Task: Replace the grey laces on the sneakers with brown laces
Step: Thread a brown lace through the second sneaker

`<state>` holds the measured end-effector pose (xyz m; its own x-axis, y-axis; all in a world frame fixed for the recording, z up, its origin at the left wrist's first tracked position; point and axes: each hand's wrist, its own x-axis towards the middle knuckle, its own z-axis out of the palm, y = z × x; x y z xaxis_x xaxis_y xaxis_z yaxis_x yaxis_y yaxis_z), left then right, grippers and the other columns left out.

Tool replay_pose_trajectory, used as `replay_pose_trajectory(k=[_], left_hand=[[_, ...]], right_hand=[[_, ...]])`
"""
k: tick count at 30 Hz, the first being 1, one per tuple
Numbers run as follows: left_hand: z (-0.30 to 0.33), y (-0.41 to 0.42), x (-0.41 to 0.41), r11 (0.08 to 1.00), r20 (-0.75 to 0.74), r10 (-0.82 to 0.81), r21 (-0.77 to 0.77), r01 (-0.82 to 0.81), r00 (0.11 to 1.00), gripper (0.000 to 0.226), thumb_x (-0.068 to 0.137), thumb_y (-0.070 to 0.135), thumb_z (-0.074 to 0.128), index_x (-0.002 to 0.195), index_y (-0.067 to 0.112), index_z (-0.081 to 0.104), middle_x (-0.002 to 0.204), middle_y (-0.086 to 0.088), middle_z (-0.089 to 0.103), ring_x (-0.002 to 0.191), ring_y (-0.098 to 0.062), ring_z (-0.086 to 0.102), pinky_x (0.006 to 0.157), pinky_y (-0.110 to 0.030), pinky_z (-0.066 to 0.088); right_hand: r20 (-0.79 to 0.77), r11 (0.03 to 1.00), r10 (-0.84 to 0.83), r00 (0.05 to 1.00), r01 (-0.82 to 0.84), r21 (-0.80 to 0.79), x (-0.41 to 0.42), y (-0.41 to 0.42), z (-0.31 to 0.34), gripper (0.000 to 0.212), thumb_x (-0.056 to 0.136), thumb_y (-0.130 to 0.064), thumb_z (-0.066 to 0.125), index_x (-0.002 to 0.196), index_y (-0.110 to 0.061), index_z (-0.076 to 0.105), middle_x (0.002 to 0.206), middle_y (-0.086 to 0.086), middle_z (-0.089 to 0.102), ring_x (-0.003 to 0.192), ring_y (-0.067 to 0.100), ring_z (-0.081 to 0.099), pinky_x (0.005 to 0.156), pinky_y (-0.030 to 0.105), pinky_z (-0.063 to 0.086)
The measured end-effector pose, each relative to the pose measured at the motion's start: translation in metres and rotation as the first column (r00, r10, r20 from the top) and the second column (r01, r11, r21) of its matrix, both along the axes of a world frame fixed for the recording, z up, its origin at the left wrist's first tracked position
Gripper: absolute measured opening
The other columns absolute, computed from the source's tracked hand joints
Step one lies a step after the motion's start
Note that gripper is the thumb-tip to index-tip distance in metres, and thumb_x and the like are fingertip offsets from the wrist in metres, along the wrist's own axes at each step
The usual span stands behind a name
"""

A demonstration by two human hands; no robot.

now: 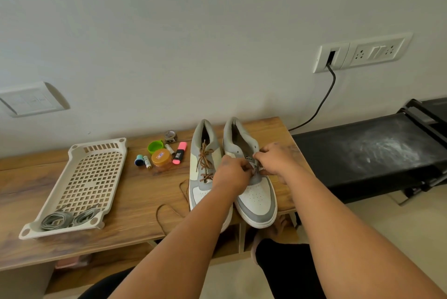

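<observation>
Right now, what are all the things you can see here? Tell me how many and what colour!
sneakers: 2, grey and white, side by side on the table
brown laces: in the left sneaker, end trailing on the table
tray: 1, cream, left on the table
grey laces: 2 bundles, in the tray's near end
jar: 1, orange lid, beside the tray
highlighter: 1, pink
cap: 1, green
batteries: 2, white
table: 1, wood
cable: 1, black, plugged into the wall
left hand: 1, on the right sneaker
right hand: 1, on the right sneaker
</observation>
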<state>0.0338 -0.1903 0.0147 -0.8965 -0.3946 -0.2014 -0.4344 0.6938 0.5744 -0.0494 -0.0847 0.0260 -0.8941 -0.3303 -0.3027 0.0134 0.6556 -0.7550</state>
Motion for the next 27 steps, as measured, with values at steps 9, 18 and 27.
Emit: replay_pose_trajectory(k=[9, 18, 27], left_hand=[[-0.006, -0.001, -0.008, 0.872, 0.049, 0.147, 0.466, -0.152, 0.988, 0.021, 0.100, 0.025, 0.056, 0.094, 0.009, 0.068, 0.086, -0.005, 0.059, 0.076, -0.014, 0.052, 0.065, -0.023, 0.044], [-0.014, 0.007, -0.009, 0.797, 0.078, 0.312, 0.521, -0.305, 0.947, 0.021, 0.100, 0.028, 0.056, 0.098, 0.011, 0.069, 0.089, -0.005, 0.065, 0.078, -0.016, 0.059, 0.061, -0.022, 0.044], [-0.032, 0.022, 0.003, 0.793, -0.058, 0.474, 0.461, -0.397, 0.879, 0.021, 0.096, 0.035, 0.059, 0.087, 0.018, 0.069, 0.101, -0.009, 0.065, 0.068, -0.011, 0.054, 0.055, -0.023, 0.043]], right_hand=[[0.118, 0.996, -0.033, 0.992, 0.043, -0.080, -0.006, -0.001, -0.004, 0.022, 0.092, -0.024, 0.065, 0.109, -0.011, 0.066, 0.100, 0.011, 0.069, 0.091, 0.027, 0.069, 0.079, 0.045, 0.060], [0.153, 0.993, -0.035, 0.988, 0.051, -0.108, -0.009, -0.001, -0.006, 0.018, 0.091, -0.024, 0.065, 0.105, -0.013, 0.064, 0.101, 0.011, 0.068, 0.094, 0.027, 0.068, 0.081, 0.046, 0.059], [0.159, 0.985, -0.059, 0.986, 0.083, -0.149, -0.005, 0.000, -0.003, 0.013, 0.092, -0.019, 0.064, 0.103, -0.011, 0.063, 0.098, 0.012, 0.066, 0.090, 0.027, 0.068, 0.079, 0.045, 0.061]])
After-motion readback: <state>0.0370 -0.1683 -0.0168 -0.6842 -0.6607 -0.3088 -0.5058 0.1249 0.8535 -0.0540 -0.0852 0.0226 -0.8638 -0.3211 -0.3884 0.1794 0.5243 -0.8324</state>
